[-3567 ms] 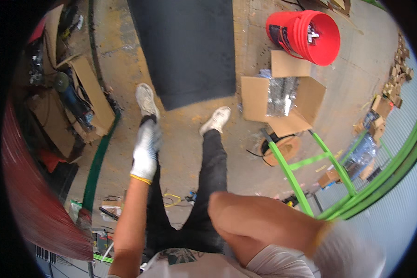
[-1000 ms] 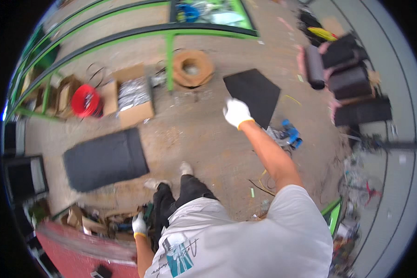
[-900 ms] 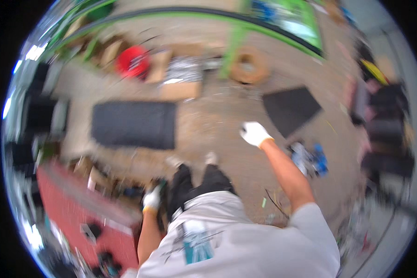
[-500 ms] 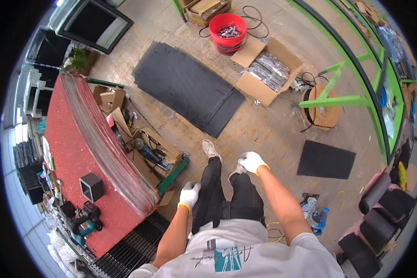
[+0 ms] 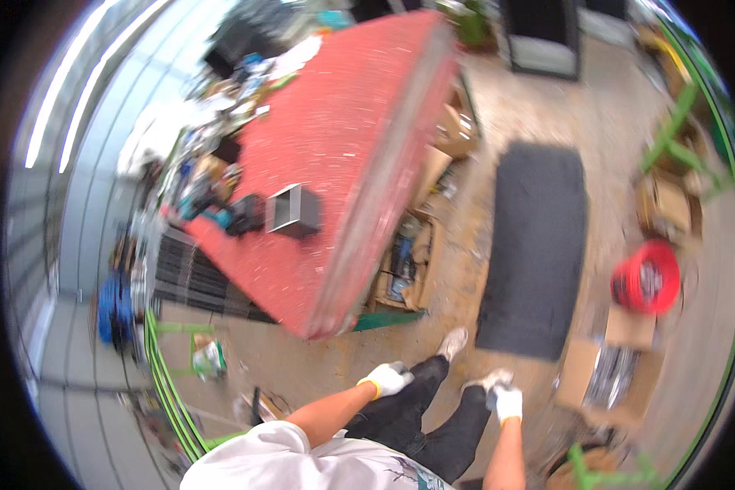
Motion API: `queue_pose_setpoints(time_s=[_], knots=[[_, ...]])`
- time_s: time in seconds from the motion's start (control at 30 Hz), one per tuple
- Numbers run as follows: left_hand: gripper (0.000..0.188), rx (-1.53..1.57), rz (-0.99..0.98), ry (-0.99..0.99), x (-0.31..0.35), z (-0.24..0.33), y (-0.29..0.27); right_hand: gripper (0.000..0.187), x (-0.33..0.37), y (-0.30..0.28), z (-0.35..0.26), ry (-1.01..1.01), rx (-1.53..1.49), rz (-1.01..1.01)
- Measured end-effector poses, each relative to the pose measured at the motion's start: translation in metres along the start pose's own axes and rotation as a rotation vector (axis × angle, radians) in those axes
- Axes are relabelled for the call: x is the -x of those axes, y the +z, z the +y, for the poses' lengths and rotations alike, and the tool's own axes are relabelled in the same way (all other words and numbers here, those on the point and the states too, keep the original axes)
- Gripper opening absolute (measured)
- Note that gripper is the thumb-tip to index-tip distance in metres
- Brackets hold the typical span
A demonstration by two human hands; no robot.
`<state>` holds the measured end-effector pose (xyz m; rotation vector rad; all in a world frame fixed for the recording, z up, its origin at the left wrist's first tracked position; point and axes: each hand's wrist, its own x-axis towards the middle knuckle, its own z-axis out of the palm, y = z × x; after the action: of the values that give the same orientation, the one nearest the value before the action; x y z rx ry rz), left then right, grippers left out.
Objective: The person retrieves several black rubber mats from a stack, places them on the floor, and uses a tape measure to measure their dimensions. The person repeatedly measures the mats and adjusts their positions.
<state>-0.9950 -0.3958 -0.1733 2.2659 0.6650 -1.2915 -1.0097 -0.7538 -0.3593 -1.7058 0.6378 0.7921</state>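
Observation:
My left hand [image 5: 388, 378], in a white glove with a yellow cuff, hangs beside my left thigh. Its fingers are loosely bent and slightly apart, with nothing seen in them. My right hand [image 5: 508, 403], gloved the same way, is in front of my right leg near the shoe. Its fingers are curled together; a small greyish patch shows at their tips, too blurred to name. Ahead on the floor lies a stack of dark grey sheets [image 5: 533, 245]. To the left stands a red-topped table [image 5: 343, 122] bearing a dark square tube piece [image 5: 294, 211].
A tool box [image 5: 404, 257] sits under the table's near edge. At right are a red bucket [image 5: 647, 278] with small parts and an open cardboard box [image 5: 612, 371] of wrapped pieces. Green frames [image 5: 674, 126] stand at far right; green rails [image 5: 171, 392] stand at lower left.
My view has swung left, so the table now fills the upper middle and the sheets, bucket and box sit farther right. Both hands stay low beside my legs.

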Motion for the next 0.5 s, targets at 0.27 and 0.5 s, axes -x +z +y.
queue_pose_setpoints(time_s=[0.27, 0.5], knots=[[0.059, 0.202, 0.126, 0.136, 0.081, 0.048, -0.008, 0.023, -0.019, -0.156, 0.031, 0.291, -0.087, -0.211], [0.06, 0.318, 0.296, 0.13, 0.077, 0.032, -0.025, 0.007, -0.04, -0.264, -0.029, 0.161, -0.28, -0.048]])
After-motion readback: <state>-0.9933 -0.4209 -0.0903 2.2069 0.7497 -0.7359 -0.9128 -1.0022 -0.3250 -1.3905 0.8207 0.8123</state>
